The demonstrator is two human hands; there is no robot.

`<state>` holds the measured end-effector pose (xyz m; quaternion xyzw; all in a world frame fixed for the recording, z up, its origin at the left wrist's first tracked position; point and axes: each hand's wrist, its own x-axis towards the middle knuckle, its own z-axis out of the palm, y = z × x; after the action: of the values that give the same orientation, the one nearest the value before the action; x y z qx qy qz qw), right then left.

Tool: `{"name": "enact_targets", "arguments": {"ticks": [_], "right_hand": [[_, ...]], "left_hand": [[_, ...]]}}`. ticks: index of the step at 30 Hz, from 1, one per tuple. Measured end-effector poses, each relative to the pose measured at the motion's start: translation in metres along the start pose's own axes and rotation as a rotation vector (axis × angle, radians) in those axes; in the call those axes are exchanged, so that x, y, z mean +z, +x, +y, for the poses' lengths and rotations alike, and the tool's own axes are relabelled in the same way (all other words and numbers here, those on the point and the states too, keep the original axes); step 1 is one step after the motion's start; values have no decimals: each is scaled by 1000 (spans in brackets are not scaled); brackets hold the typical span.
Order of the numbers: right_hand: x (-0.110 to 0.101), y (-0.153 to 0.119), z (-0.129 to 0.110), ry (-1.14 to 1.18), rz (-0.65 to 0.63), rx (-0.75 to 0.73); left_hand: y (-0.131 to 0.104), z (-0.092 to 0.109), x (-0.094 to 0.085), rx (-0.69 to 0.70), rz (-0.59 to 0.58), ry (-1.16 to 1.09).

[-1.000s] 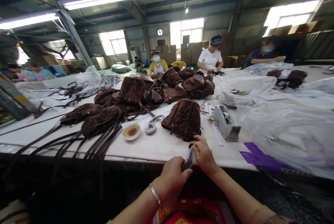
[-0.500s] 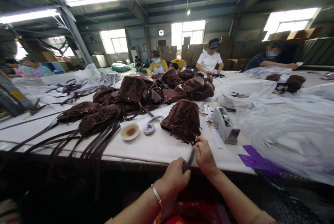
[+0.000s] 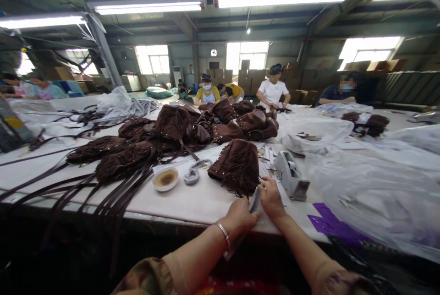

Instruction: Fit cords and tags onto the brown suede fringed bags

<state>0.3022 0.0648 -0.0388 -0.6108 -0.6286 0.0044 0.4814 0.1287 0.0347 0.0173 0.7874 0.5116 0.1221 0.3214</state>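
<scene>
A grey strip (image 3: 255, 199), blurred and possibly cloth, runs between my two hands near the table's front edge. My left hand (image 3: 239, 216) is closed on it, and a loose length hangs below that wrist. My right hand (image 3: 271, 198) pinches the upper end of the strip; its fingertips are close to a dark cord by the bag, and I cannot tell whether they hold that too. Just beyond my hands lies a brown fringed bag (image 3: 237, 164) with metal eyelets. A coiled grey band (image 3: 191, 176) rests left of this bag.
A shallow bowl (image 3: 165, 179) with brown residue stands at left, before a heap of brown bags (image 3: 172, 123) with trailing straps. To the right are a grey tape dispenser (image 3: 290, 177), purple tape (image 3: 335, 226) and clear plastic bags (image 3: 371, 185). Several co-workers sit or stand across the table.
My view has tilted up slightly, and more of my sleeves shows. Both hands are still at the grey strip in front of the fringed bag. The co-worker at far right has lowered an outstretched arm.
</scene>
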Motion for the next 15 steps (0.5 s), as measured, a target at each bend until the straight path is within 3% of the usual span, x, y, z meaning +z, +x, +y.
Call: {"name": "enact_targets", "arguments": {"ticks": [10,15], "right_hand": [[16,16,24,-41,-14,110],[4,15,30,-58,-38,195]], "left_hand": [[-11,-11,6,-24,41,19],[-9,-17,6,-61,25,-41]]}}
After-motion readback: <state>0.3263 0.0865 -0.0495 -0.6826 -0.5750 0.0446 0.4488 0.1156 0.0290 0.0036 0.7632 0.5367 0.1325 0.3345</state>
